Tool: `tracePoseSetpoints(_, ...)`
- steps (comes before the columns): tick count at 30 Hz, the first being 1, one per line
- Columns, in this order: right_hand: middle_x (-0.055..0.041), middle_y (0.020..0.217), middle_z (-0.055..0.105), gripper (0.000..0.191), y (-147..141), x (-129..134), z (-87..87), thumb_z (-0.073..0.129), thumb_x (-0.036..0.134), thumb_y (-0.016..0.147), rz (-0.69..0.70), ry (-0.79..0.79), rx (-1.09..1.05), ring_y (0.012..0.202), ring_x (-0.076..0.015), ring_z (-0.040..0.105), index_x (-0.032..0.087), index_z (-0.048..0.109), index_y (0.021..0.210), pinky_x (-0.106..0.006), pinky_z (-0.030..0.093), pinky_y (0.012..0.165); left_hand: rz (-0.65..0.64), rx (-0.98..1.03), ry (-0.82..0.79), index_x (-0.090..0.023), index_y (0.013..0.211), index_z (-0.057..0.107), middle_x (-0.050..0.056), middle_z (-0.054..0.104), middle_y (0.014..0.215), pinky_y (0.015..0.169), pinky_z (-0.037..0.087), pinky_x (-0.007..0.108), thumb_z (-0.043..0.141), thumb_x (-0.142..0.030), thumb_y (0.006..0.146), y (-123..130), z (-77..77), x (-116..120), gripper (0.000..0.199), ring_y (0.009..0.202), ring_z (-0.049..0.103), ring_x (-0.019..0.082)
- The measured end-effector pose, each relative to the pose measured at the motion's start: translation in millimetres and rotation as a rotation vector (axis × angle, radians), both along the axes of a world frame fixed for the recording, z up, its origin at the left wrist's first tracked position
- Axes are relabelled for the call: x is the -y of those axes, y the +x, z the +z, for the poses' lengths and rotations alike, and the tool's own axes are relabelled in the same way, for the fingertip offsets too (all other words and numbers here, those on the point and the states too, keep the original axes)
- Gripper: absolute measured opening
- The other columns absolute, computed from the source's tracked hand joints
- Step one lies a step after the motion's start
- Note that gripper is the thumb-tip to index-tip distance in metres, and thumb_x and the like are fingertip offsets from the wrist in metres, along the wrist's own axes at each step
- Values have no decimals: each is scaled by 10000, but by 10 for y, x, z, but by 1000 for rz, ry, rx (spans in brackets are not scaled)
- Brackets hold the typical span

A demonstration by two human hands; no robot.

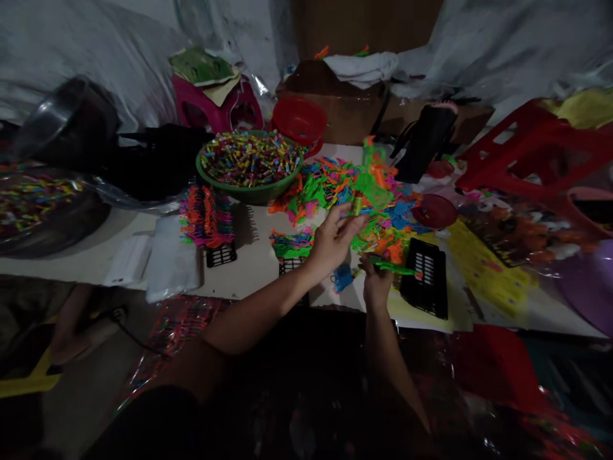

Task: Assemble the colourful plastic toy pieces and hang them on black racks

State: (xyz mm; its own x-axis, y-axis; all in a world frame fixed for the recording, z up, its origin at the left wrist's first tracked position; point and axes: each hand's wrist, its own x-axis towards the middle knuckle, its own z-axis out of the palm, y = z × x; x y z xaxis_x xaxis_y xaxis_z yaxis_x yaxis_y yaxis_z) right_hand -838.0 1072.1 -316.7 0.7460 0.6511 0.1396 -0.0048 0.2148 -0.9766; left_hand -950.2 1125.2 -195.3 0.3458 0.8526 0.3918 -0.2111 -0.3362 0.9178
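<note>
Green toy [374, 188], pinched by my left hand [335, 237] toward one o'clock, could, I judge from afar, drop into the similar-coloured pile [330, 177] beyond if that pinch slackens, while my right hand [376, 281] grasps a green strip [395, 268] pointing toward three o'clock.

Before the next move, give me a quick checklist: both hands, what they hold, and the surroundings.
1. Left hand gripping: ok, a small yellow piece is at its fingertips.
2. Yellow piece joined to the bright green toy above it: cannot tell, the toy is blurred.
3. Right hand gripping: ok, it holds a long green piece.
4. Gap between the hands free of loose parts: not ok, a blue piece lies there on the table.
5. Small parts at hand: ok, the green bowl is heaped with them.
</note>
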Motion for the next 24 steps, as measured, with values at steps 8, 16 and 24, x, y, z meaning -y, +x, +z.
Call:
tracePoseSetpoints(8,-76,888,677,243,-728,-114,-275,567,305,677,405,-221,424,854,-222,613,166,636,864,-367,468,783,478,-223,-10,-177,766,657,2,608,772,694,457,222,684,-284,644,-1473,-587,204,164,744,573,110)
tracePoseSetpoints(16,-97,774,684,191,-657,-308,-292,513,267,730,399,-632,811,748,-224,629,152,649,798,-280,442,657,520,-550,-142,-166,687,637,-6,652,660,610,441,215,624,-308,681,-1555,-1326,58,143,624,583,118)
tracePoseSetpoints(24,-90,836,683,223,-640,-326,-232,489,234,748,355,-657,901,798,-212,620,157,641,892,-269,426,682,470,-588,-92,-183,703,618,6,672,729,648,460,224,631,-275,691,-1314,-1404,-29,94,674,614,128)
